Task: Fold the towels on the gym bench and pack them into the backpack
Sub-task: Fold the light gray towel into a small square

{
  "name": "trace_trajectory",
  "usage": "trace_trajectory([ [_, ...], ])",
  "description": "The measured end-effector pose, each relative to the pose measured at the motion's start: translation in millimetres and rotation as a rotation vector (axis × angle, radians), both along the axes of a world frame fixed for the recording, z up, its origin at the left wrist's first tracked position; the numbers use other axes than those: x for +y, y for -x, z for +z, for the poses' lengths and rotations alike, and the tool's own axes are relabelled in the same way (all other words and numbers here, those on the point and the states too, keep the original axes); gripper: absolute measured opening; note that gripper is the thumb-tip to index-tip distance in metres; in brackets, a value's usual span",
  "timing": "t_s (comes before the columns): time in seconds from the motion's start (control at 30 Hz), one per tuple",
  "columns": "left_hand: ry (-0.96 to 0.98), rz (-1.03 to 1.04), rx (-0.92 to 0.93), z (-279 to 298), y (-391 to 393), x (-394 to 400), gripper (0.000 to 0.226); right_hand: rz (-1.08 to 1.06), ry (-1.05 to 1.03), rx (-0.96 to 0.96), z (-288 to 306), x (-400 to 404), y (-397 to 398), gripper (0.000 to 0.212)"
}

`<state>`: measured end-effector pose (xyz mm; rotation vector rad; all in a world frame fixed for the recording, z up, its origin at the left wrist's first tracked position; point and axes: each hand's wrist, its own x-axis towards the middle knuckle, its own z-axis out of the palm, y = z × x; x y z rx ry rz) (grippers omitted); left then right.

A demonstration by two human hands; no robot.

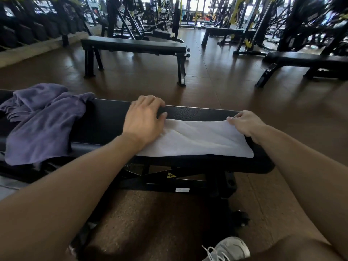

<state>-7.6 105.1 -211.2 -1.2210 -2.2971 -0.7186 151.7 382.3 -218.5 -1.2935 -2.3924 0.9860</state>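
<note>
**Soft towels, held by the corners**

On the far left of the tabletop (197, 112) I see the purple towel (41, 125). It lies in a loose, crumpled heap and hangs over the near edge. It looks soft and floppy, so I think it will sag and slide if I lift it from the middle. I would take it by two corners and shake it flat first.

Next comes my left hand (143, 119). Its grip is loose: the fingers lie spread on the left end of the white towel (197, 140), pressing it down, with the fingertips reaching onto the black pad.

The white towel lies flat in the middle of the tabletop, already a neat long shape. It looks light and thin, easy to bend but quick to wrinkle.

On the right, my right hand (244, 123) pinches the far right corner of the white towel. Corners are the best place to hold it.

I cannot see the backpack.
</note>
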Motion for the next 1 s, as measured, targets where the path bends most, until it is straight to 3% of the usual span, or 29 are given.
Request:
trace_trajectory([
  [0.07,0.193,-0.119,-0.124,3.0,-13.0,7.8,0.05,0.009,-0.063,-0.018,-2.2,-1.7,-0.6,0.023],
  [0.13,0.56,-0.144,-0.277,-6.9,-18.7,11.4,0.072,-0.013,-0.099,-0.007,-1.2,-4.9,-2.4,0.012],
  [0.2,0.753,-0.116,-0.382,-16.1,-14.7,10.7,0.082,-0.059,-0.128,0.0,-0.7,-7.3,-4.0,0.02],
  [0.33,0.73,-0.063,-0.438,-17.4,-3.0,14.5,0.074,-0.055,-0.164,-0.071,-3.0,-8.1,-6.6,0.029],
  [0.43,0.713,-0.024,-0.398,-20.5,-1.2,14.1,0.067,-0.032,-0.092,-0.147,8.3,-8.9,-7.7,0.059],
  [0.53,0.519,0.004,-0.188,-18.7,-3.9,16.3,0.07,0.008,0.0,-0.28,19.4,-14.9,-14.7,0.068],
  [0.63,0.378,0.024,-0.279,-9.8,2.1,18.8,0.071,0.062,0.058,-0.228,15.2,-15.1,-18.8,0.082],
  [0.73,0.451,0.085,-0.396,-8.6,19.8,10.9,0.062,0.081,0.137,-0.054,13.2,-16.1,-20.3,0.054],
  [0.83,0.48,0.095,-0.541,-0.2,30.4,-2.1,0.06,0.092,0.162,-0.021,11.7,-14.4,-20.0,0.037],
  [0.93,0.38,-0.025,-0.826,8.9,34.4,-12.8,0.04,0.063,0.221,0.014,12.2,-16.2,-18.8,0.034],
  [1.0,0.226,-0.052,-0.917,14.3,35.5,-17.8,0.034,0.063,0.281,0.157,16.9,-18.8,-17.2,0.025],
])
